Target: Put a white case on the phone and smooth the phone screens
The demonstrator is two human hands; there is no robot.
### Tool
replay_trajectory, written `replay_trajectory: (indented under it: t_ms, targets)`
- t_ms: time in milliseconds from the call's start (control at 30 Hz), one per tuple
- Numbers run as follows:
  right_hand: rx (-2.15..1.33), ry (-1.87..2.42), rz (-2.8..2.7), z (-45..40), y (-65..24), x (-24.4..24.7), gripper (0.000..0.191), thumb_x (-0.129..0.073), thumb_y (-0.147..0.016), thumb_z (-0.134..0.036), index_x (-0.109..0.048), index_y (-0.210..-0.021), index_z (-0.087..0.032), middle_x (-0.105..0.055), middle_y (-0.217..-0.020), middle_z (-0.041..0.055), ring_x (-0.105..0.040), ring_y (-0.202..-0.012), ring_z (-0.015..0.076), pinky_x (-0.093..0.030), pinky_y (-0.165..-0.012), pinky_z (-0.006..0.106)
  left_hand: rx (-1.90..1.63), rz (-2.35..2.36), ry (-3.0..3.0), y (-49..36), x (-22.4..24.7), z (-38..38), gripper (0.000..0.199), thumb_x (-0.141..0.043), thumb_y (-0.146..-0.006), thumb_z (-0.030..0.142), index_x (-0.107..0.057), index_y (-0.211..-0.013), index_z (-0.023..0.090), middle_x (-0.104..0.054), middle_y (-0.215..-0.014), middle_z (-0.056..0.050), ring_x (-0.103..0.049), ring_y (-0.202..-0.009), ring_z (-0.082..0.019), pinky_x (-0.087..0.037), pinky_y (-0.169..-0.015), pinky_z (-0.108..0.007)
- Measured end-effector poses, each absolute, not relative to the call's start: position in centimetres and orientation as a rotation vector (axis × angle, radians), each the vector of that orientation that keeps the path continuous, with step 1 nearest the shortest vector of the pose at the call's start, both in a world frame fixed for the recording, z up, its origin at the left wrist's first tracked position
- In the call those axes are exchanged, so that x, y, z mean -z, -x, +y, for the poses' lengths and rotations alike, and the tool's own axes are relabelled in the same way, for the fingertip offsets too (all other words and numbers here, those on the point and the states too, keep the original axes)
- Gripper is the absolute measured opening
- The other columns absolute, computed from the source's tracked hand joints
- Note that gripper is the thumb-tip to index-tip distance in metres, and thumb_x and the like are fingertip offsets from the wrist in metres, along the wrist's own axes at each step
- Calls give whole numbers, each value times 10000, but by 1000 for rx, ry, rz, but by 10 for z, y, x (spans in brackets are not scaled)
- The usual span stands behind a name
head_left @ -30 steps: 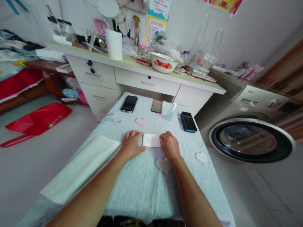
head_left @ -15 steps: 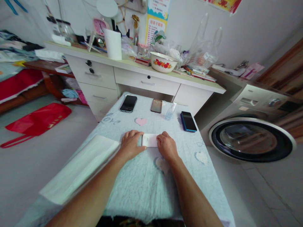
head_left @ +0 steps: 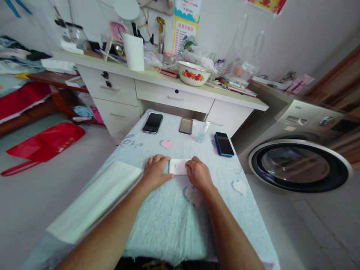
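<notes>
A small white rectangular item (head_left: 177,167), perhaps a phone or a box, lies on the cloth-covered table (head_left: 168,210) between my hands. My left hand (head_left: 156,170) grips its left end, with the thumb at the near corner and the fingers at the far one. The curled fingers of my right hand (head_left: 199,171) are pressed together on its right end and hide that part. Beyond my hands lie a black phone (head_left: 153,123), a brown phone-sized item (head_left: 186,126), a clear spray bottle (head_left: 202,132) and a blue-edged phone (head_left: 224,144).
A folded white cloth or paper (head_left: 95,200) lies along the table's left side. Behind stands a white desk (head_left: 109,88) bearing a flowered bowl (head_left: 194,73) and a white roll (head_left: 134,52). A washing machine (head_left: 298,165) is at the right, a red bag (head_left: 49,142) on the floor at left.
</notes>
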State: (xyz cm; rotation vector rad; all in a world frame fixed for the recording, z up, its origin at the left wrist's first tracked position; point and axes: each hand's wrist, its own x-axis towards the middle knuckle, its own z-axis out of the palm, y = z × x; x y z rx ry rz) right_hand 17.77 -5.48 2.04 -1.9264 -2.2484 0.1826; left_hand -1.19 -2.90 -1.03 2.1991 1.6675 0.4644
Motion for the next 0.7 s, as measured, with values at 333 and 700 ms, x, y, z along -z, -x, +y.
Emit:
replay_trajectory:
  t_ms: [333, 700]
  targets:
    - [-112, 2043, -2129, -50, -196, -17, 242, -414, -918, -234, -655, -933, -209, -575, -931, 40, -556, -801, 128, -346, -693, 227, -481, 1657, -2225, 14, 13, -28, 600, -660, -631, 448, -514, -1193, 297, -507, -1187, -44, -432, -1113, -275, -332, -941, -391]
    - [-99, 2072, -2137, -51, -194, -18, 236, -409, -923, -217, -645, -928, -202, -580, -943, 44, -565, -788, 126, -343, -662, 234, -451, 1669, -2208, 12, 8, -30, 583, -645, -643, 441, -508, -1194, 310, -505, -1204, -41, -421, -1134, -277, -328, -938, -386]
